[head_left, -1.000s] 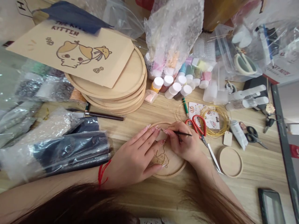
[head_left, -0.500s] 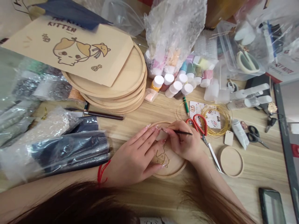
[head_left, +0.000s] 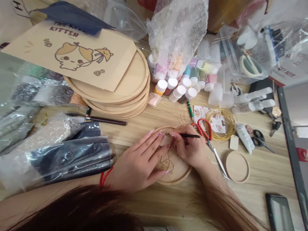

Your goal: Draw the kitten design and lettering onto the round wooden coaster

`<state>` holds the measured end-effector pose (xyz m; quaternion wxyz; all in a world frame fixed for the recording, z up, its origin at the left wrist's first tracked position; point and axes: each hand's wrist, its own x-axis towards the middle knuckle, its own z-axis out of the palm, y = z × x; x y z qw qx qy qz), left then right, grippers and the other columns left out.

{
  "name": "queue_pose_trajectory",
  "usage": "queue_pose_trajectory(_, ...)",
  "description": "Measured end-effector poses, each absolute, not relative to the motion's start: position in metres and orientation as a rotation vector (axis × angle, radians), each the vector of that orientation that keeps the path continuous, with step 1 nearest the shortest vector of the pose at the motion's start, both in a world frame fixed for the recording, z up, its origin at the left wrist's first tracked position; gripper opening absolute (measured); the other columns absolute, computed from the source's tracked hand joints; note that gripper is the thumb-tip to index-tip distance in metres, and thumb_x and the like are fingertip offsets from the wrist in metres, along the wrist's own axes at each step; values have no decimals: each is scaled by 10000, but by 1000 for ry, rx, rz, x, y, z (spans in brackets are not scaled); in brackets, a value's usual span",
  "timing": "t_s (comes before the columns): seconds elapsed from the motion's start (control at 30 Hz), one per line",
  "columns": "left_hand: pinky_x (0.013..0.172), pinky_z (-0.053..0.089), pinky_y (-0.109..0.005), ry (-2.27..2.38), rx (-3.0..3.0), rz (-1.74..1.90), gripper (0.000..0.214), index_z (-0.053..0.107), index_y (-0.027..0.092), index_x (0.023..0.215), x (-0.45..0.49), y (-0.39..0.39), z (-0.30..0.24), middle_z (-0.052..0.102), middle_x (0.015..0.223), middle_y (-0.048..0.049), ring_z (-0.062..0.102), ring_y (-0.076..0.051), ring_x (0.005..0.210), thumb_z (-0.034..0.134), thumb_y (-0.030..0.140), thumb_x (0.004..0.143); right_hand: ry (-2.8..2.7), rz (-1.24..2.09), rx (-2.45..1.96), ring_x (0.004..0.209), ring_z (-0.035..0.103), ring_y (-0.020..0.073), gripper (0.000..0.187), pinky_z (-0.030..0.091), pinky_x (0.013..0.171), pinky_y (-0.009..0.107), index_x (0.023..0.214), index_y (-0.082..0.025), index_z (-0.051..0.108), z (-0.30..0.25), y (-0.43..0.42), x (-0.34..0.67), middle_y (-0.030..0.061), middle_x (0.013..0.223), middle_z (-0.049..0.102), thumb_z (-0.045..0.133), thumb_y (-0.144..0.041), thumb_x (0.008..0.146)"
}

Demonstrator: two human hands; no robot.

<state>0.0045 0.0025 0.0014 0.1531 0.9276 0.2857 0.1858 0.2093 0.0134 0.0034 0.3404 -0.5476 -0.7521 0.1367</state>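
My left hand (head_left: pixel 141 157) lies flat with fingers apart across the left side of a round wooden tray (head_left: pixel 184 176), fingertips toward its upper part. My right hand (head_left: pixel 189 144) is closed in a pinch around a slim black pen-shaped tool (head_left: pixel 190 136). Its thin end points left, close to my left fingertips near the tray's upper rim. Below my fingers, a gold line figure (head_left: pixel 167 165), apparently bent wire, rests on the tray, partly hidden by my left hand. Whether the tool's tip touches the tray cannot be made out.
Red-handled scissors (head_left: pixel 204 128) lie right of my right hand, beside a gold wire coil (head_left: pixel 225 136) and a small round wooden tray (head_left: pixel 237 166). Paint bottles (head_left: pixel 178 93) and stacked wooden plates (head_left: pixel 141 77) stand behind. Plastic-wrapped packs (head_left: pixel 72 154) lie left; a phone (head_left: pixel 279 208) lies right.
My right hand has shifted very slightly, and the black tool lies a little flatter. My left hand stays in place on the tray. The whole view has moved slightly.
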Motion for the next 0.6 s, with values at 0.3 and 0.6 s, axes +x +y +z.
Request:
queue_pose_trajectory(0.3, 1173, 357, -472, 825, 2644, 548, 573, 517, 69, 1362, 5, 2, 1, 478, 1453, -181, 389, -307, 1399, 527, 459, 942, -1980, 321, -1465, 545, 621, 165, 99, 493, 490, 265, 809, -236, 552, 0, 13, 210, 11, 651, 642, 524, -206, 899)
queue_pose_trajectory(0.6, 1160, 375, -465, 828, 2672, 554, 559, 543, 51, 1333, 6, 2, 1, 495, 1433, -196, 420, -306, 1379, 508, 457, 950, -2012, 249, -1419, 498, 585, 135, 141, 460, 456, 238, 815, -238, 525, 1, 14, 208, -8, 617, 602, 484, -223, 949)
